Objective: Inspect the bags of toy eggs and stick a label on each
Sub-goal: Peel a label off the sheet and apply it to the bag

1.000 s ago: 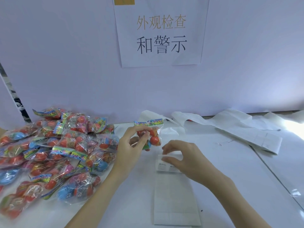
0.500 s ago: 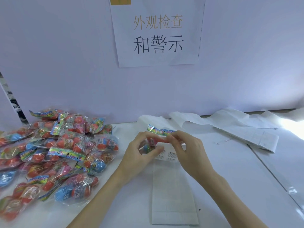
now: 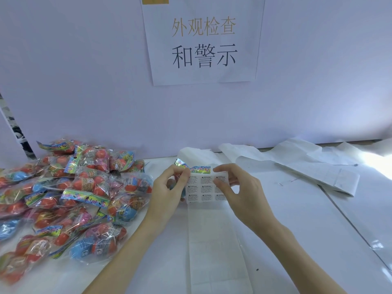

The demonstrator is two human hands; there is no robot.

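Note:
My left hand [image 3: 167, 192] grips one bag of toy eggs [image 3: 198, 169]; only its colourful header card and a bit of blue egg show above and behind my fingers. A long white label sheet [image 3: 218, 247] runs down the table's middle. Its far end [image 3: 204, 188], printed with small warning labels, is lifted up against the bag. My right hand [image 3: 241, 194] pinches that lifted end at its right edge between thumb and fingers. A large pile of bagged red and blue toy eggs [image 3: 84, 187] lies on the left.
Loose strips of white backing paper [image 3: 318, 172] lie along the back right of the white table [image 3: 307, 230]. A paper sign [image 3: 203, 41] hangs on the pale wall behind. The pile's edge is a hand's width left of my left hand.
My right hand left the flat sheet and lifted its printed end. My left hand lowered the bag, which now sits behind that raised end. Both hands came together.

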